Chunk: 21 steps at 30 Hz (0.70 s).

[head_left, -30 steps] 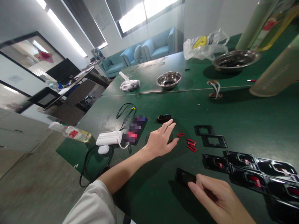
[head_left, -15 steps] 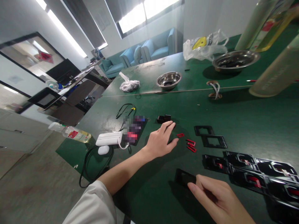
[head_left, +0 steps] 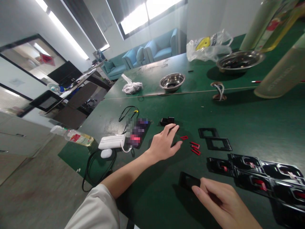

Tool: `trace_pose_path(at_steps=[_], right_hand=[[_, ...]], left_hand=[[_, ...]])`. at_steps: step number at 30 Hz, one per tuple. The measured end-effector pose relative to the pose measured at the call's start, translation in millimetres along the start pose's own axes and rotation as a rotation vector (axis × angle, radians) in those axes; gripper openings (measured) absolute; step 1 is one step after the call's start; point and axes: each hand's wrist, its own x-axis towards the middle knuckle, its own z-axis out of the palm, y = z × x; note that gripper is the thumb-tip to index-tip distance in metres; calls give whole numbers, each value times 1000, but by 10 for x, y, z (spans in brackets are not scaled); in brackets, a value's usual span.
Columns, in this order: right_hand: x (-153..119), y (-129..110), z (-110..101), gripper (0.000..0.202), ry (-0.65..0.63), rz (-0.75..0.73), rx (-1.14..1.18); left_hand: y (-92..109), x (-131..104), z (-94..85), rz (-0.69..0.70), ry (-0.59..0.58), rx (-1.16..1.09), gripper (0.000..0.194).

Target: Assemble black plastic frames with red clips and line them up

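Note:
My right hand [head_left: 221, 200] pinches the edge of a black rectangular frame [head_left: 188, 181] between thumb and fingers, just over the green table. My left hand [head_left: 164, 142] hovers palm down with its fingers apart and holds nothing. Its thumb and fingertips are close to a small red U-shaped clip [head_left: 184, 137]; more red clips [head_left: 195, 146] lie to the right of it. Beyond the left fingertips stands a small black block-like part [head_left: 167, 121]. Two black frames [head_left: 218, 144] overlap on the table. Several glossy black panels with red pieces [head_left: 247, 163] lie at the right.
A phone [head_left: 138, 133], a white power bank [head_left: 111, 142], an earbud case [head_left: 106, 153] and cables lie to the left. An oil bottle [head_left: 78, 137] lies near the left edge. Metal bowls [head_left: 172, 82], plastic bags [head_left: 132, 87] and tall bottles [head_left: 281, 73] are farther back.
Almost nothing differs; the view has shifted very slightly. Both hands keep their place, and the right still holds the black frame.

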Motion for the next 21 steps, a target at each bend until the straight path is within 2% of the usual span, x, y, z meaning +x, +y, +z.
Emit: trace_pose_path(at_steps=[21], right_hand=[[24,-4,0,51,11,-28,-25]], left_hand=[[-7,-15,25,10,25,16,55]])
